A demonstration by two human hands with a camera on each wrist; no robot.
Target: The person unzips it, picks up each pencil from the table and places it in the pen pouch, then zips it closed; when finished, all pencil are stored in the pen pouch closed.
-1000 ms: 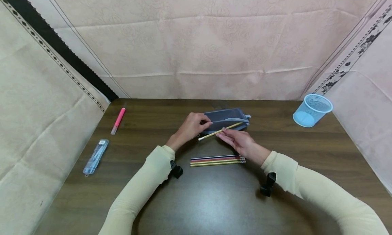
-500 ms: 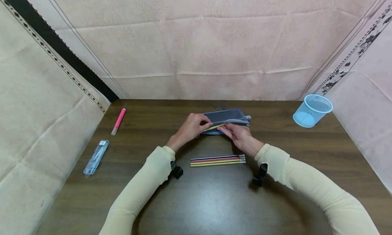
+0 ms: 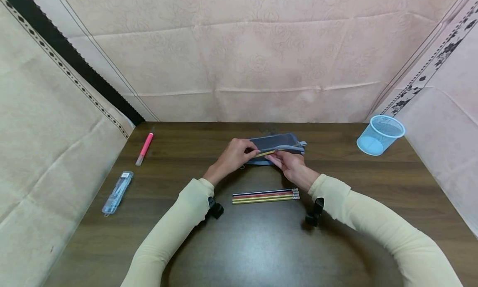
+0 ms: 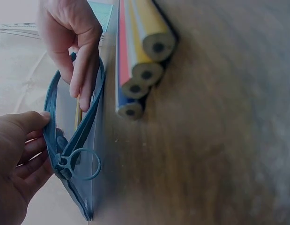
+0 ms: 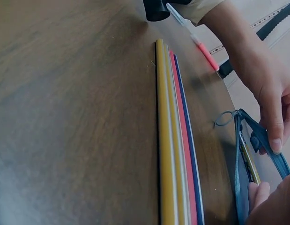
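A blue zippered pencil case [image 3: 272, 141] with clear sides lies towards the back of the table, its mouth spread apart. My left hand [image 3: 231, 155] pinches one zip edge at the left end, thumb on the blue band [image 4: 50, 101]. In my right hand [image 3: 294, 167] a yellow pencil [image 3: 265, 153] is held at the case's opening. The left wrist view shows the right fingers [image 4: 81, 77] dipping between the zip edges, with part of the pencil [image 4: 78, 115] inside. Several unsharpened pencils [image 3: 263, 197], yellow, red and dark blue, lie side by side in front of the case.
A pink marker [image 3: 145, 149] and a clear light-blue narrow case [image 3: 117, 192] lie on the left of the table. At the back right, a light-blue mesh cup [image 3: 380, 135] stands near the edge. Cloth walls [image 3: 257, 71] enclose the table.
My right hand has moved forward and slightly left, taking the yellow pencil from in front of the case into its opening. The left hand keeps its hold; little differs over the last half second.
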